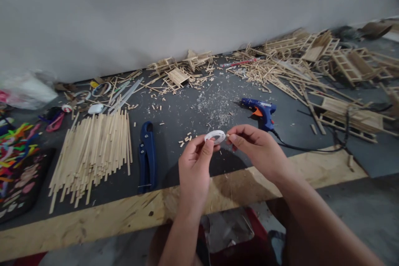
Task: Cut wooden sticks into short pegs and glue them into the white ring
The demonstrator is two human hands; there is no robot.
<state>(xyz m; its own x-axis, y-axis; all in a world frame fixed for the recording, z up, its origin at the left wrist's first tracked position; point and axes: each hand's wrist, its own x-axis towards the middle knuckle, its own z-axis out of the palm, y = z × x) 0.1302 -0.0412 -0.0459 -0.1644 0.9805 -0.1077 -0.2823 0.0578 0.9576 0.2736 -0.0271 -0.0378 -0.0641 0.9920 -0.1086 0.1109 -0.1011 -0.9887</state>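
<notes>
My left hand (197, 164) pinches a white ring (215, 132) between thumb and fingers, above the dark table top. At the ring's right edge my right hand (258, 145) is closed in a pinch on a small wooden piece (227, 136), mostly covered by the fingertips. Whether that piece touches the ring I cannot tell. Just beyond my right hand lies a blue glue gun (263, 112) with an orange trigger. Several short wooden bits (187, 138) lie beside my left hand, and a blue cutter (147, 153) rests farther left.
On the left lie a bundle of thin wooden sticks (96, 145), clear glue sticks (129, 93) and a plastic bag (29, 91). Loose sticks and small wooden structures (352, 64) fill the back right. The glue gun's black cable (305, 148) runs rightward. A pale wooden board (124, 218) edges the table's front.
</notes>
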